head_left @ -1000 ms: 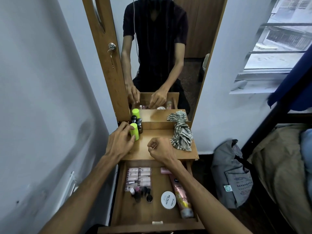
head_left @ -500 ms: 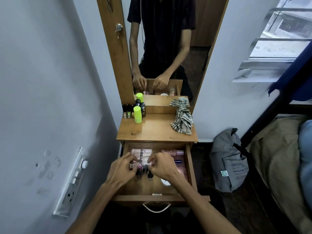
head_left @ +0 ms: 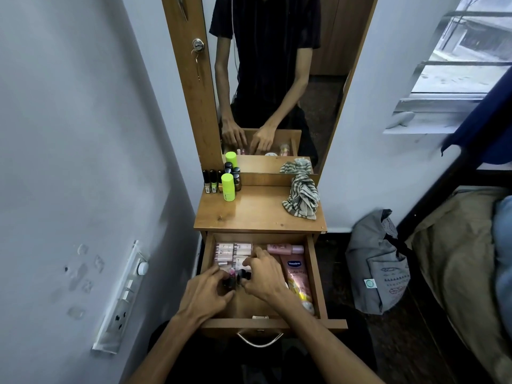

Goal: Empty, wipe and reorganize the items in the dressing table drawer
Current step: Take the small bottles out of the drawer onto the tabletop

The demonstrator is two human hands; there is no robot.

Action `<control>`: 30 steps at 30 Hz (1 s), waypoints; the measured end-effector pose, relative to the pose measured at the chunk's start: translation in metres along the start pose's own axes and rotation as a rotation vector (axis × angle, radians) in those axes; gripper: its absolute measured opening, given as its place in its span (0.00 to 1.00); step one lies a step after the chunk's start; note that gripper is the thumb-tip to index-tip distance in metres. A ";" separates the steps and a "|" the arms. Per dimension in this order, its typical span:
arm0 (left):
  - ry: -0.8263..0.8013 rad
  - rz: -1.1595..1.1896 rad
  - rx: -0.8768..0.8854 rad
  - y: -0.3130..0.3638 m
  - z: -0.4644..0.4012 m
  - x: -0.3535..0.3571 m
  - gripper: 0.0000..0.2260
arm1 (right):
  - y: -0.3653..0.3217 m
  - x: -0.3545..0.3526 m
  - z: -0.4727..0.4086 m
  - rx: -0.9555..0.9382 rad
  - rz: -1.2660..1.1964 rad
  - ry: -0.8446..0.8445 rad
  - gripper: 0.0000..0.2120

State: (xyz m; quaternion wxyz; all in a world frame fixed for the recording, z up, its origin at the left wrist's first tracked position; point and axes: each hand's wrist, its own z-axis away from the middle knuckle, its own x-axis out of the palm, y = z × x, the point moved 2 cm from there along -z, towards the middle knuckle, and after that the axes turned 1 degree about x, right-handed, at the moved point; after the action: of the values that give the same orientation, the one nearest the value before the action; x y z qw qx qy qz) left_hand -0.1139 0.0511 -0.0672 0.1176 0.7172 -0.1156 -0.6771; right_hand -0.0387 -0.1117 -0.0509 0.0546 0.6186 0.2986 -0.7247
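Both hands are placed inside the open drawer point(head_left: 314, 275) in the lower middle of the frame. The left hand point(head_left: 206, 293) is curled, its fingertips closed on the small dark bottles point(head_left: 232, 281) clustered near the drawer's centre. The right hand point(head_left: 264, 275) is also curled, and its fingers are closed on the same cluster from the right side; exactly which bottle is gripped by which hand cannot be told. A pink cap is seen between the two hands.

Behind the hands, at the drawer's back left, a row of pale pink tubes point(head_left: 231, 252) is laid on its side. A pink bottle point(head_left: 284, 248) is laid across the back right, and a pink Vaseline tube point(head_left: 296, 278) is laid lengthwise along the right wall. A metal handle point(head_left: 260, 339) is fixed to the drawer front.

Above the drawer, on the wooden tabletop point(head_left: 257, 214), a lime-green bottle point(head_left: 227, 187) is stood upright at the back left, just beside several small dark bottles with dark caps point(head_left: 211, 181). A striped cloth point(head_left: 302, 199) is heaped at the back right. A mirror point(head_left: 277, 79) is mounted above, in the upper middle. A grey bag point(head_left: 376, 267) is set on the floor at right, and a switch panel point(head_left: 122, 297) is fixed to the wall at lower left.
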 end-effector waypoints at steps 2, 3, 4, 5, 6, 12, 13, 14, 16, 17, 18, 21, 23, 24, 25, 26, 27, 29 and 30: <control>-0.001 -0.032 -0.012 0.001 -0.001 0.002 0.18 | -0.001 0.002 -0.002 0.005 0.006 -0.005 0.20; 0.002 -0.048 -0.009 0.001 -0.002 0.003 0.17 | -0.001 0.004 -0.002 0.007 0.008 -0.002 0.19; 0.006 -0.062 -0.005 0.002 -0.003 0.003 0.17 | -0.002 0.005 -0.003 0.008 0.007 0.003 0.18; 0.005 -0.075 -0.005 0.003 -0.003 0.003 0.17 | -0.002 0.007 -0.004 0.007 0.004 0.008 0.17; 0.002 -0.089 -0.008 0.004 -0.004 0.003 0.17 | -0.003 0.008 -0.004 0.004 -0.001 0.011 0.16; -0.020 -0.140 -0.006 0.004 -0.004 0.005 0.18 | -0.004 0.009 -0.004 -0.004 -0.039 0.007 0.15; -0.027 -0.147 -0.011 0.005 -0.004 0.005 0.18 | -0.004 0.009 -0.004 -0.002 -0.045 0.005 0.15; -0.031 -0.147 -0.016 0.005 -0.004 0.005 0.17 | -0.004 0.008 -0.003 0.000 -0.051 0.009 0.14; -0.033 -0.129 -0.025 0.007 -0.004 0.003 0.16 | -0.005 0.006 -0.002 0.004 -0.066 0.018 0.14; -0.033 -0.119 -0.027 0.008 -0.004 0.002 0.15 | -0.005 0.005 -0.001 0.005 -0.073 0.022 0.14; -0.032 -0.112 -0.026 0.009 -0.003 0.002 0.15 | -0.006 0.004 0.001 0.004 -0.081 0.026 0.14; -0.034 -0.094 -0.017 0.010 -0.001 0.001 0.15 | -0.006 0.002 0.003 -0.001 -0.101 0.035 0.14; -0.023 -0.078 -0.016 0.011 -0.001 -0.001 0.16 | -0.006 0.000 0.005 -0.004 -0.109 0.040 0.13; -0.019 -0.071 -0.017 0.011 -0.001 -0.001 0.16 | -0.006 -0.001 0.005 -0.006 -0.113 0.045 0.13; -0.021 -0.068 -0.016 0.012 -0.001 -0.002 0.17 | -0.005 -0.003 0.005 -0.009 -0.117 0.049 0.13; -0.026 -0.067 -0.014 0.012 -0.001 -0.002 0.16 | -0.005 -0.004 0.005 -0.010 -0.123 0.052 0.13; -0.030 -0.062 -0.010 0.012 -0.001 -0.002 0.15 | -0.004 -0.005 0.005 -0.008 -0.132 0.052 0.13; -0.030 -0.053 -0.007 0.012 0.000 -0.004 0.14 | -0.004 -0.010 0.006 -0.001 -0.156 0.053 0.13; -0.031 -0.053 -0.007 0.012 0.001 -0.004 0.13 | -0.004 -0.012 0.006 0.000 -0.164 0.059 0.12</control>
State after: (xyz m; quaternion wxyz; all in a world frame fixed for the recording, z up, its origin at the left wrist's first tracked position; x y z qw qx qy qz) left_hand -0.1148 0.0411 -0.0591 0.1002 0.7089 -0.0960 -0.6915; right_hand -0.0432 -0.1152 -0.0384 -0.0138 0.6129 0.3499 -0.7083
